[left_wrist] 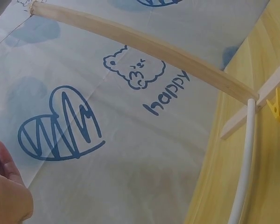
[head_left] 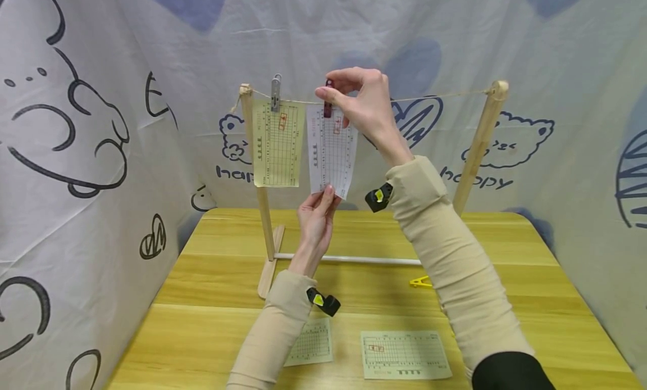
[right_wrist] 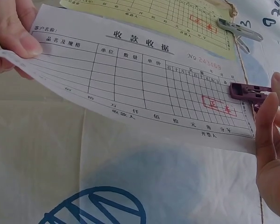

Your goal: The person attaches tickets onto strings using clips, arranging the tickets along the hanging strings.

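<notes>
1. Thumb and bent fingers of the right hand (head_left: 369, 103) pinch a dark red clip (head_left: 328, 110), with only the thickness of the clip between them.
2. This clip sits over the top edge of a white slip (head_left: 331, 148), at the string (head_left: 440, 96).
3. The left hand (head_left: 314, 224) is lower; its thumb and fingers are closed together on the bottom end of the same white slip, which hangs slightly curved between both hands.
4. Just beside it, toward the person's left, a yellow slip (head_left: 275, 148) hangs from the string under a grey clip (head_left: 275, 92).
5. The string runs between a left wooden post (head_left: 267, 221) and a right wooden post (head_left: 477, 143), and a white rod (head_left: 371, 259) joins them low down.
6. On the wooden table (head_left: 212, 300), a yellow clip (head_left: 420, 281) lies near the rod.
7. Nearer to the person lie two pale printed slips (head_left: 406, 362), apart from each other; one is partly hidden by the left sleeve (head_left: 275, 328).
8. Behind everything hangs a white cloth (head_left: 313, 19) with blue drawings.
</notes>
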A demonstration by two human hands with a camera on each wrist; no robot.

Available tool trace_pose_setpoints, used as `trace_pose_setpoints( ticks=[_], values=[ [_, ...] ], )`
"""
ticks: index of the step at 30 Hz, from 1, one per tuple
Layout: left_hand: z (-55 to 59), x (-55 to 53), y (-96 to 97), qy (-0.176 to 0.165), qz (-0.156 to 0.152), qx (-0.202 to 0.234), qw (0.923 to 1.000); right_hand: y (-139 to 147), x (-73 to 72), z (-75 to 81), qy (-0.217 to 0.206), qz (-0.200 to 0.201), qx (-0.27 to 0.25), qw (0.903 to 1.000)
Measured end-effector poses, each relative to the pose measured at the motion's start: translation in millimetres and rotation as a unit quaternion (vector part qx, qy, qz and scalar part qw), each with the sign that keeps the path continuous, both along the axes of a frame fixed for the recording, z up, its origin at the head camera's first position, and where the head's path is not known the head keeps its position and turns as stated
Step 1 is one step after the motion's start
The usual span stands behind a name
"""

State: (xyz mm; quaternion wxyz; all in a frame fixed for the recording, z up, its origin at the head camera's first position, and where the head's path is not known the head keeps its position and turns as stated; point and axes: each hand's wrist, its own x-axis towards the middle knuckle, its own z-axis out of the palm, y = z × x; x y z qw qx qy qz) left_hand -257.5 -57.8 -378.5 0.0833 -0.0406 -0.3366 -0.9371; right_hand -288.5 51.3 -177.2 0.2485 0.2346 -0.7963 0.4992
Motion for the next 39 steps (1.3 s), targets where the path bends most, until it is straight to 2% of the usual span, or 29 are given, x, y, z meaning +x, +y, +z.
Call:
trace_pose_setpoints(
  ticks=[6, 17, 26, 39],
  values=[
    [0.0, 0.5, 1.2, -0.006, -0.005, -0.003, 1.0000, -0.5, 0.5, 0.3, -0.015, 0.006, -0.012, 0.9998],
    [-2.3, 0.3, 1.2, -0.003, -0.024, -0.003, 0.9997, 0.5, 2.4, -0.9, -0.017, 0.010, -0.008, 0.9998],
    [-2.0, -0.3, 1.1, -0.005, -0.026, 0.002, 0.9996, 2.8, 1.2, -1.4, -0.021, 0.012, -0.009, 0.9997],
    [-5.2, -1.1, -1.5, -0.008, -0.035, -0.006, 0.9993, 7.3, 3.0, -2.6, -0.008, 0.019, -0.008, 0.9998]
  ],
)
